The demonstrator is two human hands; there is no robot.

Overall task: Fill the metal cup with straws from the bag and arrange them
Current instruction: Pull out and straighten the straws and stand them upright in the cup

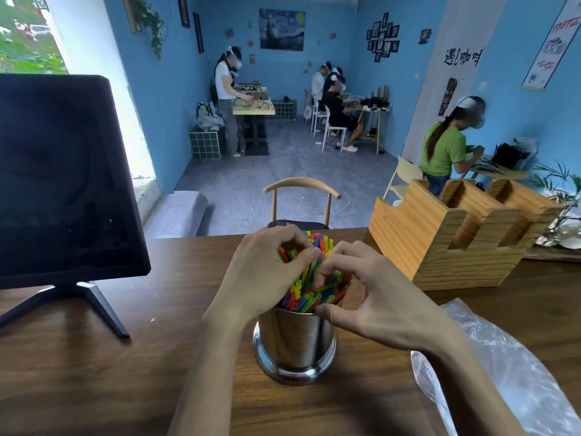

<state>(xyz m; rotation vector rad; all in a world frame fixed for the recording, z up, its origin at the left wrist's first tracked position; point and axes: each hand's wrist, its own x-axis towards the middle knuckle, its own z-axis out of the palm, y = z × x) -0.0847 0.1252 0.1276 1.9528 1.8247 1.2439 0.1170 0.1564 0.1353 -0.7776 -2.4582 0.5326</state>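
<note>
The shiny metal cup (295,341) stands upright on my wooden table (94,372), packed with bright straws (311,287) in orange, green, blue and yellow that lean away from me. The clear plastic bag (503,372) lies crumpled right of the cup.

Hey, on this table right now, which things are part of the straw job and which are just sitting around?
Part of the job:
metal cup
straws, standing in the cup
plastic bag, lying at the right
left hand and right hand, both fingering the straws

Just sitting around:
monitor
wooden organizer
chair behind the table
</note>
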